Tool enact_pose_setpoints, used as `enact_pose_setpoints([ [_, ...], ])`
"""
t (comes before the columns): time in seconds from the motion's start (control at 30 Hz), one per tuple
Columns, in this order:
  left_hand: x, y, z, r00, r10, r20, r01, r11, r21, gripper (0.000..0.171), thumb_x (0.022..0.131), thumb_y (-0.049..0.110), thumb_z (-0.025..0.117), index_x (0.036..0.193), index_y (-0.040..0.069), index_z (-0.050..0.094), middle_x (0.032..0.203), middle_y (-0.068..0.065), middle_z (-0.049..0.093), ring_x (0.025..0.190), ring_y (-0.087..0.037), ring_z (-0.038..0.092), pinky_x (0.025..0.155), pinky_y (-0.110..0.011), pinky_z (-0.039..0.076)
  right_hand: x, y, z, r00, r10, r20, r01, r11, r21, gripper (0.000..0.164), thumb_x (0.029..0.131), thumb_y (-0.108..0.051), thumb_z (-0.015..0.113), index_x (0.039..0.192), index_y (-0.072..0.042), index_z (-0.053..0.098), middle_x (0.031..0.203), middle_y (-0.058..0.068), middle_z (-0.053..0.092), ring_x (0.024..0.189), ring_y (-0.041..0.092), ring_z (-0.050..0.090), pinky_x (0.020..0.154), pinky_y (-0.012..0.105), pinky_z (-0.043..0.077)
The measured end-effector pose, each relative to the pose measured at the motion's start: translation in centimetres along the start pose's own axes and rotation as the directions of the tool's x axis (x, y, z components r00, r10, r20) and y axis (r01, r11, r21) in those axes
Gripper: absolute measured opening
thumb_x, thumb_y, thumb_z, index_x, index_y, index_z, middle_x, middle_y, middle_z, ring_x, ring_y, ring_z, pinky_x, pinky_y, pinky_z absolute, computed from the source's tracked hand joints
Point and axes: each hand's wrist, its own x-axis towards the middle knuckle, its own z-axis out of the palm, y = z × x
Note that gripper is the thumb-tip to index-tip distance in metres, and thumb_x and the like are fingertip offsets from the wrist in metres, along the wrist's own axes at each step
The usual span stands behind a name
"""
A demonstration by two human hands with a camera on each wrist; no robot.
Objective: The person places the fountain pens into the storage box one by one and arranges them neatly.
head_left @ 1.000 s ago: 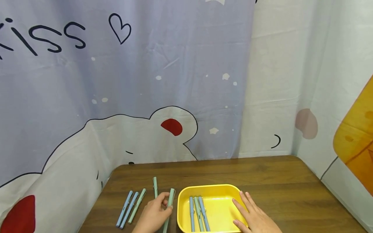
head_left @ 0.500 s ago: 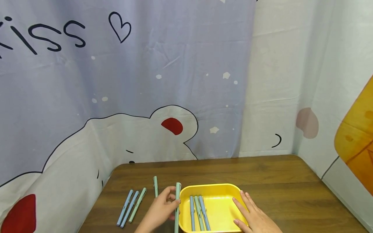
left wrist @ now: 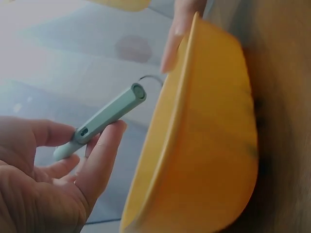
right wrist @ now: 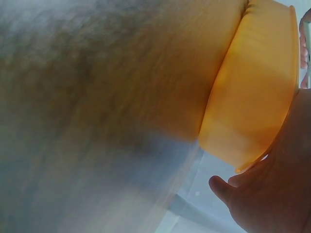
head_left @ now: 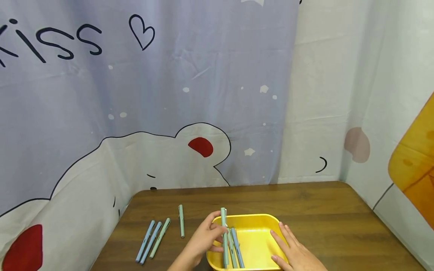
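Note:
My left hand pinches a pale green pen between thumb and fingers, over the left side of a yellow tray. The left wrist view shows that pen slanting up beside the tray wall, its round end facing the camera. Within the tray lie a green pen and a blue pen side by side; the blue pen to their left is hidden behind the held pen and fingers. My right hand rests with spread fingers over the tray's right rim.
On the brown wooden table, left of the tray, lie two blue pens and a green pen in a slanted row. Another green pen lies alone nearer the tray. A printed curtain hangs behind the table.
My left hand has carried the green pen rightward, from the table beside the tray to over the tray's left side. The right hand has stayed at the rim.

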Motion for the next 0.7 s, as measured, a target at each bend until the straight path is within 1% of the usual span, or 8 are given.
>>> enact_pose_setpoints([
  [0.17,1.0,-0.4,1.7,1.000,-0.009,-0.011,0.008,0.999,-0.035,0.058,0.098,0.020,0.064,0.150,0.014,0.041,0.104,-0.016,0.065,0.074,-0.019,0.066,0.058,-0.034,0.061,0.1,-0.1,0.0,1.000,0.011,0.002,-0.011,1.000,-0.018,0.065,0.099,-0.045,0.062,0.152,-0.011,0.046,0.159,0.024,0.035,0.141,-0.015,-0.017,0.087,0.061,0.054],
  [0.27,1.5,-0.8,2.6,0.999,-0.008,-0.033,0.006,0.998,-0.059,0.059,0.097,0.019,0.066,0.150,0.011,0.039,0.104,-0.015,0.064,0.074,-0.020,0.069,0.057,-0.035,0.061,0.0,-0.2,0.0,1.000,0.025,0.018,-0.025,1.000,-0.013,0.065,0.100,-0.045,0.061,0.153,-0.011,0.046,0.160,0.024,0.034,0.142,-0.012,-0.015,0.089,0.061,0.054],
  [0.33,1.8,-1.0,3.2,0.999,-0.002,-0.041,-0.001,0.997,-0.072,0.060,0.097,0.018,0.066,0.149,0.008,0.038,0.103,-0.014,0.063,0.073,-0.020,0.069,0.057,-0.035,0.061,0.0,-0.2,0.0,0.999,0.037,0.025,-0.037,0.999,-0.018,0.065,0.099,-0.046,0.061,0.153,-0.012,0.046,0.160,0.024,0.034,0.148,0.000,-0.005,0.090,0.060,0.053],
  [0.4,2.1,-1.1,3.8,0.999,0.007,-0.047,-0.011,0.997,-0.076,0.059,0.097,0.016,0.065,0.148,0.006,0.037,0.101,-0.012,0.062,0.072,-0.020,0.069,0.057,-0.035,0.061,0.0,-0.3,-0.1,0.998,0.052,0.034,-0.051,0.998,-0.025,0.065,0.100,-0.047,0.061,0.153,-0.012,0.046,0.161,0.022,0.033,0.152,0.017,0.010,0.092,0.059,0.053],
  [0.47,2.3,-1.2,4.4,0.999,0.010,-0.045,-0.013,0.997,-0.079,0.057,0.097,0.014,0.064,0.147,0.005,0.037,0.099,-0.012,0.061,0.072,-0.020,0.067,0.056,-0.035,0.061,0.1,-0.3,-0.2,0.997,0.061,0.046,-0.060,0.998,-0.021,0.065,0.100,-0.048,0.060,0.153,-0.013,0.046,0.161,0.022,0.033,0.149,0.031,0.026,0.094,0.058,0.052],
  [0.5,2.3,-1.2,4.6,0.999,0.004,-0.039,-0.007,0.997,-0.078,0.057,0.097,0.013,0.064,0.146,0.005,0.037,0.098,-0.011,0.060,0.071,-0.019,0.066,0.056,-0.035,0.061,0.1,-0.4,-0.3,0.996,0.066,0.056,-0.065,0.998,-0.014,0.066,0.100,-0.048,0.060,0.153,-0.013,0.045,0.161,0.022,0.032,0.146,0.037,0.031,0.095,0.058,0.052],
  [0.57,2.3,-1.3,5.1,1.000,-0.004,-0.029,0.002,0.997,-0.072,0.056,0.096,0.011,0.064,0.146,0.005,0.037,0.095,-0.010,0.058,0.070,-0.019,0.064,0.054,-0.035,0.061,0.1,-0.4,-0.3,0.995,0.068,0.075,-0.069,0.998,0.011,0.066,0.100,-0.048,0.059,0.154,-0.013,0.045,0.162,0.023,0.030,0.144,0.044,0.033,0.095,0.059,0.052],
  [0.7,2.5,-1.3,5.9,1.000,-0.020,-0.013,0.019,0.998,-0.054,0.058,0.093,0.008,0.065,0.145,0.007,0.039,0.092,-0.009,0.057,0.068,-0.019,0.060,0.052,-0.034,0.060,0.2,-0.5,-0.6,0.991,0.077,0.110,-0.087,0.993,0.085,0.065,0.100,-0.044,0.061,0.154,-0.012,0.043,0.162,0.027,0.026,0.144,0.050,0.029,0.094,0.066,0.049],
])
